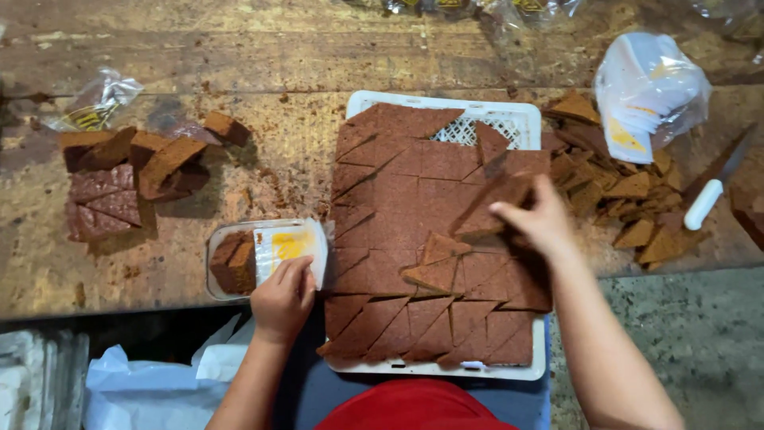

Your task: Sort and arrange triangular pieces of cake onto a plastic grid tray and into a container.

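A white plastic crate [517, 119] lies flat before me, covered with a brown cake slab [398, 199] cut into triangles. My right hand [539, 219] pinches one triangular cake piece [493, 205] lifted at the slab's right side. My left hand [282, 299] presses on a clear plastic tray [219, 239] left of the crate; the tray holds brown cake pieces [233, 263] and a white and yellow label [288, 247].
A worn wooden table [263, 64] carries stacked cake chunks [127, 179] at left, a heap of cake offcuts [621, 191] at right, a white-handled knife [716, 187], a bag of labels [649, 91] and a crumpled wrapper [95, 103]. White plastic bags [151, 382] lie below left.
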